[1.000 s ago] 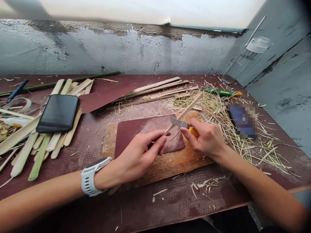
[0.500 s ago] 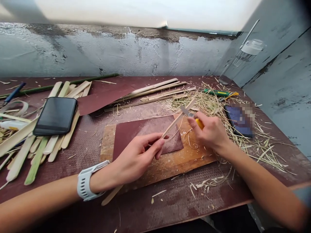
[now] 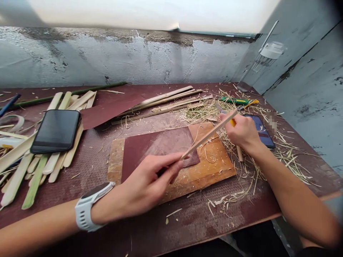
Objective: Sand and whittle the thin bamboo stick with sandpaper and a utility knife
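Note:
My left hand (image 3: 158,175), with a pale watch on its wrist, pinches the lower end of a thin wooden strip (image 3: 207,136). The strip slants up and to the right over a wooden board (image 3: 198,178). My right hand (image 3: 243,132) is closed round a knife (image 3: 232,122) with a yellow handle, and its blade points up and left behind the strip's far end. Between blade and strip I cannot make out any contact. Dark red sandpaper (image 3: 160,142) lies on the board, with thin curled shavings beside it.
A black phone (image 3: 55,130) rests on flat wooden slats (image 3: 40,182) at the left. Long strips (image 3: 166,96) lie behind the board. At the right are shavings (image 3: 198,112), a green cutter (image 3: 234,101), another phone (image 3: 261,130) and a clear bottle (image 3: 268,59).
My right hand has moved right and slightly up with the knife, away from the strip's middle. The strip now points further right and its whole upper length shows.

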Motion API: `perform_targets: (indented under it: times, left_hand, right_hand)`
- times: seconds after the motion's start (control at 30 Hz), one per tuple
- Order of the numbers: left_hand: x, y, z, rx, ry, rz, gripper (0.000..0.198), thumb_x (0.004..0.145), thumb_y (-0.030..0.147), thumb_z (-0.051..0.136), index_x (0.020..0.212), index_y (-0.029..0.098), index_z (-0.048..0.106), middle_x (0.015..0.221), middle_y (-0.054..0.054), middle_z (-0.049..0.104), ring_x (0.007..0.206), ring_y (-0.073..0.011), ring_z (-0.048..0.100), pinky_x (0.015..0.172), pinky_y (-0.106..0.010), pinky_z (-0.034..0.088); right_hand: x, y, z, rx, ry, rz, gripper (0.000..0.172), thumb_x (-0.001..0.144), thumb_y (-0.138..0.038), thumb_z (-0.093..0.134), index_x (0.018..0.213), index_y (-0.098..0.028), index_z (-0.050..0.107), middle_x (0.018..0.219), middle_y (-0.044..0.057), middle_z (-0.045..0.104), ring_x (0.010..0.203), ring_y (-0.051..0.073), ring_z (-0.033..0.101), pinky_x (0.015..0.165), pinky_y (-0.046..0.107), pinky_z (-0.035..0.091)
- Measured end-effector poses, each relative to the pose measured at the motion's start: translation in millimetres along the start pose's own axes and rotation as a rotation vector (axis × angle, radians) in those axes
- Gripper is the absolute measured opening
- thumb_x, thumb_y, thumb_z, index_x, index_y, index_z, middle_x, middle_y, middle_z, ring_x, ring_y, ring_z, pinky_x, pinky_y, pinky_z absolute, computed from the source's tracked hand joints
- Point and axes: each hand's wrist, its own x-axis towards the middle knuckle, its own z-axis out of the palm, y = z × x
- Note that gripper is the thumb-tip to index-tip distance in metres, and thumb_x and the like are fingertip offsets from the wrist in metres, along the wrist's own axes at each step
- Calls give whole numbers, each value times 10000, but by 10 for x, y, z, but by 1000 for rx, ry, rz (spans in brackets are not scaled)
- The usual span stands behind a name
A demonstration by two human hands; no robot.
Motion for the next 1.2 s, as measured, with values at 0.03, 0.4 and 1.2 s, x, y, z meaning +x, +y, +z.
perform_targets:
  times: [0.03, 0.4, 1.2]
  left_hand:
    - [-2, 14, -10, -1, -5, -4, 310, 1090, 384, 500, 1197, 182, 709, 687, 38, 529, 612, -88, 427, 583, -206, 365]
    - [318, -135, -402, -110, -217, -252, 505, 1042, 625, 491, 931, 157, 644, 569, 49, 461, 470, -75, 328, 437, -185, 240]
    - [449, -360, -868, 899, 22, 212, 340, 1100, 429, 342, 893, 212, 502, 771, -22, 621, 644, -157, 541, 626, -290, 355]
  right_hand:
    - [22, 36, 11, -5, 13, 17, 498, 1005, -608, 493, 648, -269, 417, 524, -10, 422, 476, 161, 335, 525, 340, 206]
    - [-104, -262, -17, 857, -41, 100, 369, 982, -617, 655, 999, -249, 630, 824, 10, 694, 441, 91, 385, 397, 312, 288]
    - [-227, -427, -35, 824, -39, -30, 231, 831, -428, 868, 939, -244, 780, 843, 27, 761, 617, 141, 604, 517, 302, 462]
